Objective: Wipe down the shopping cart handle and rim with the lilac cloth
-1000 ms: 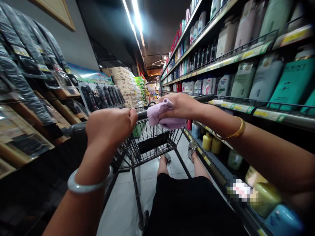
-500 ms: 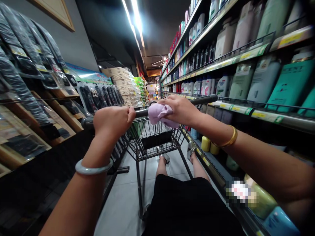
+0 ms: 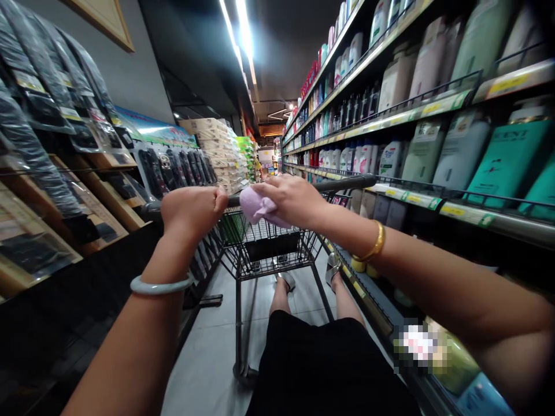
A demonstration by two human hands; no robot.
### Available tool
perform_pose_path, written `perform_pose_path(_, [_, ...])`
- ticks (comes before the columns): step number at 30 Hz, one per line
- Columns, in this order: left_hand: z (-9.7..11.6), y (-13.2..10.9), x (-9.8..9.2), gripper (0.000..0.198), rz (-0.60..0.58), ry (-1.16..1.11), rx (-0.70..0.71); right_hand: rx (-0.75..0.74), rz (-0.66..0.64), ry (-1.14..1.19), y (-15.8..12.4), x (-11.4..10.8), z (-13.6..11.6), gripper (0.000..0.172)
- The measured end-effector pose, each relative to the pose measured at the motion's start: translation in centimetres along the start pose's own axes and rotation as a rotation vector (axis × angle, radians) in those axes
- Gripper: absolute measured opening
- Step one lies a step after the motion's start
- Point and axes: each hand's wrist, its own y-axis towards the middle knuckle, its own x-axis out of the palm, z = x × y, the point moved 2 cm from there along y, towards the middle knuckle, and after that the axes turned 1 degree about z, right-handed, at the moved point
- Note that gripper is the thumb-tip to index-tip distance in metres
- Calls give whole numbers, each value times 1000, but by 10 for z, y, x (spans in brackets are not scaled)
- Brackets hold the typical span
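Observation:
A black wire shopping cart (image 3: 273, 249) stands in front of me, its dark handlebar (image 3: 342, 184) running across at waist height. My left hand (image 3: 191, 214) is wrapped round the left part of that bar in a fist. Over the middle of the bar, my right hand (image 3: 290, 199) grips a light purple cloth (image 3: 254, 207) that is folded round the bar. Part of the cloth sticks out to the left of the fingers. The right fingertips are partly hidden behind the cloth and bar.
Shelves of shampoo and lotion bottles (image 3: 505, 153) line the right side closely. Packaged goods on a wooden display (image 3: 99, 214) and hanging black items (image 3: 173, 167) line the left. Stacked cartons (image 3: 210, 150) stand farther along. Grey tiled floor (image 3: 208, 358) lies below the cart.
My right hand has slid the cloth leftward along the handlebar, closer to my left hand. My left hand keeps its hold on the bar.

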Motion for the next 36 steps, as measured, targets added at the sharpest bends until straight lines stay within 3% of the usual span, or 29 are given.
perform_pose_path(2, [-5,-2,0,80,11,-1,-3,41,-55,51,-5,-8,18,51])
perform_pose_path(4, [-7,-4,1,78,27,-13,-1,176,-135,37,-7,-18,38,43])
perform_pose_path(7, [-7,-4,4,75,46,-51,-4,300,-138,-93,-7,-26,42,55])
perform_pose_path(11, [-5,-2,5,74,66,-84,-5,193,13,-188,-10,-18,13,51])
perform_pose_path(13, [-4,-2,3,74,64,-82,2,125,26,-102,-10,-15,15,46])
perform_pose_path(17, [-2,-6,-2,73,56,-83,16,267,-170,99,0,-21,60,34])
perform_pose_path(19, [-2,-8,-4,72,57,-89,18,364,-203,-38,4,-29,73,34])
perform_pose_path(22, [-3,-8,-4,71,61,-98,13,302,-57,-281,-3,-34,55,34])
perform_pose_path(26, [-5,-7,-2,74,69,-112,5,62,48,-130,-25,-25,25,40])
perform_pose_path(28, [-6,-7,-1,75,69,-117,7,107,19,-9,-28,-24,40,41])
perform_pose_path(32, [-4,-7,-2,77,60,-117,6,379,-72,29,-13,-25,87,36])
perform_pose_path(34, [-3,-7,-1,77,56,-116,0,421,-77,7,-5,-22,87,39])
perform_pose_path(36, [-3,-6,0,77,60,-114,-2,363,-45,31,-2,-16,65,42])
